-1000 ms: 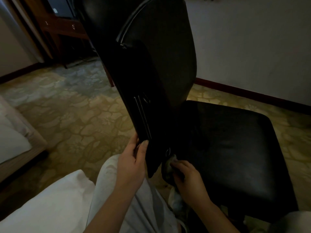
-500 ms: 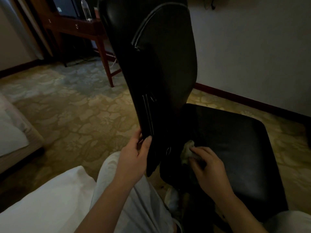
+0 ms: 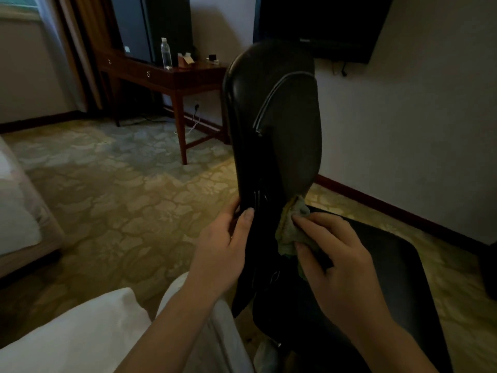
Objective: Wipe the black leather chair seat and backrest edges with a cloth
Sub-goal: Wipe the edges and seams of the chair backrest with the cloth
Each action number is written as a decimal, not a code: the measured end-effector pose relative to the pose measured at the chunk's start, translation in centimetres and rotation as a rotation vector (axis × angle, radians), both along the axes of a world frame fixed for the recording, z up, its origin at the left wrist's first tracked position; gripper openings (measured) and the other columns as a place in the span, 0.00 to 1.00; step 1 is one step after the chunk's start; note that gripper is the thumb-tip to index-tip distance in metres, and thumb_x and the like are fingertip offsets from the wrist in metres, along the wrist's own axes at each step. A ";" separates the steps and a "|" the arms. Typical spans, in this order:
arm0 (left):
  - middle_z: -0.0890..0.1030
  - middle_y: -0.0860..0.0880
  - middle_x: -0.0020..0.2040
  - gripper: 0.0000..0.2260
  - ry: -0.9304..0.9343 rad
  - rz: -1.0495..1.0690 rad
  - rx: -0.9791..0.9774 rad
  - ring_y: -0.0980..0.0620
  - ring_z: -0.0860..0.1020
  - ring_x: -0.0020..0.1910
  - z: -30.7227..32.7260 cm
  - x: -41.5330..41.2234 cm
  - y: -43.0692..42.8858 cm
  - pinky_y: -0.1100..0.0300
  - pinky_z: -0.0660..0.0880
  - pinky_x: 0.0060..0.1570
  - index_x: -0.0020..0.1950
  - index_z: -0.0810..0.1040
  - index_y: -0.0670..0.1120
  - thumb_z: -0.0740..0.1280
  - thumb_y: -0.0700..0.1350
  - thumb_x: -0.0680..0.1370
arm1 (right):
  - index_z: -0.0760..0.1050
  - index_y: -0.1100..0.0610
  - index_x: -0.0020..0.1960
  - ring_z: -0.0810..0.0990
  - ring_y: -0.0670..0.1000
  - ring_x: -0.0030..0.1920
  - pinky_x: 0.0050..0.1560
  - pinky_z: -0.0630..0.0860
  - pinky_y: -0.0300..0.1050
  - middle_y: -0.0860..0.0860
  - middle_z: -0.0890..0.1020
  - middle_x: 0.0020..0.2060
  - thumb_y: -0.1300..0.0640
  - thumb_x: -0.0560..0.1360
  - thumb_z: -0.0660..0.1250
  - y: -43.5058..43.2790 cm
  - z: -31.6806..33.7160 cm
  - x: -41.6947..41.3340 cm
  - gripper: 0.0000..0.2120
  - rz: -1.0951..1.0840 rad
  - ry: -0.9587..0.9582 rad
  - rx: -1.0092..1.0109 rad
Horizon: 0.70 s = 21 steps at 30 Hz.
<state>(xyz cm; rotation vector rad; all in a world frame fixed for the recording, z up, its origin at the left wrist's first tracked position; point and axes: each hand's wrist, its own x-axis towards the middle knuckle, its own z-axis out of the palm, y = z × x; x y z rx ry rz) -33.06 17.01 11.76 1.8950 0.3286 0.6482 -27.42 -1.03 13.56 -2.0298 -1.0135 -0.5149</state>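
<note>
The black leather chair stands in front of me, its tall backrest (image 3: 277,125) seen edge-on and its square seat (image 3: 390,278) to the right. My left hand (image 3: 226,246) grips the backrest's lower rear edge, thumb on the near side. A crumpled yellowish-grey cloth (image 3: 290,227) is held by my right hand (image 3: 333,254), whose fingers curl over it and press it against the backrest's front face, just above the seat. Part of the cloth is hidden under that hand.
A dark wooden desk (image 3: 174,76) with a water bottle (image 3: 166,53) stands at the back left. A wall-mounted television (image 3: 322,25) hangs behind the chair. A bed edge (image 3: 24,224) lies at left, a white pillow (image 3: 80,335) near my lap. Patterned carpet (image 3: 121,197) covers the floor.
My right hand has carried the cloth from the seat's near corner up to the base of the backrest. The view has tilted up, bringing the desk and television into sight. My left hand keeps its grip.
</note>
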 end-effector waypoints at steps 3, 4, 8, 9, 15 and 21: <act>0.83 0.65 0.49 0.20 -0.016 -0.019 0.007 0.68 0.80 0.49 0.3 0.0 0.3 0.72 0.74 0.44 0.70 0.75 0.55 0.58 0.59 0.81 | 0.76 0.55 0.66 0.74 0.47 0.61 0.60 0.73 0.38 0.48 0.77 0.60 0.59 0.75 0.69 1.1 1.4 0.4 0.19 -0.016 -0.104 -0.064; 0.83 0.64 0.50 0.20 -0.013 -0.027 0.006 0.67 0.80 0.50 0.2 0.0 0.4 0.69 0.76 0.46 0.70 0.74 0.55 0.57 0.59 0.81 | 0.76 0.56 0.66 0.75 0.48 0.61 0.60 0.72 0.38 0.49 0.77 0.60 0.59 0.75 0.68 1.5 1.8 0.6 0.19 -0.026 -0.143 -0.084; 0.83 0.61 0.53 0.19 -0.007 -0.029 0.023 0.65 0.80 0.52 0.1 -0.2 0.1 0.59 0.79 0.50 0.71 0.73 0.55 0.56 0.58 0.82 | 0.78 0.57 0.65 0.75 0.50 0.59 0.59 0.70 0.37 0.52 0.78 0.58 0.58 0.75 0.68 3.4 2.0 1.3 0.18 -0.057 -0.254 -0.136; 0.83 0.60 0.51 0.19 -0.012 -0.021 0.036 0.65 0.81 0.50 0.1 -0.2 0.0 0.59 0.79 0.48 0.70 0.74 0.54 0.56 0.57 0.83 | 0.78 0.57 0.65 0.76 0.51 0.59 0.58 0.70 0.37 0.52 0.78 0.58 0.58 0.75 0.68 3.8 1.7 1.4 0.18 -0.063 -0.247 -0.140; 0.84 0.58 0.47 0.20 -0.020 0.008 0.023 0.62 0.82 0.46 -0.1 0.0 -0.1 0.55 0.79 0.46 0.70 0.74 0.54 0.56 0.58 0.82 | 0.79 0.56 0.64 0.75 0.51 0.56 0.54 0.73 0.38 0.52 0.78 0.55 0.59 0.76 0.67 3.9 -0.9 1.4 0.17 -0.114 -0.198 -0.105; 0.81 0.66 0.47 0.18 -0.010 0.022 0.038 0.70 0.79 0.49 -0.1 0.2 0.0 0.72 0.74 0.44 0.69 0.75 0.54 0.57 0.56 0.82 | 0.80 0.59 0.60 0.77 0.54 0.53 0.53 0.74 0.40 0.55 0.79 0.54 0.55 0.78 0.61 4.2 -0.6 1.8 0.16 -0.135 -0.277 -0.086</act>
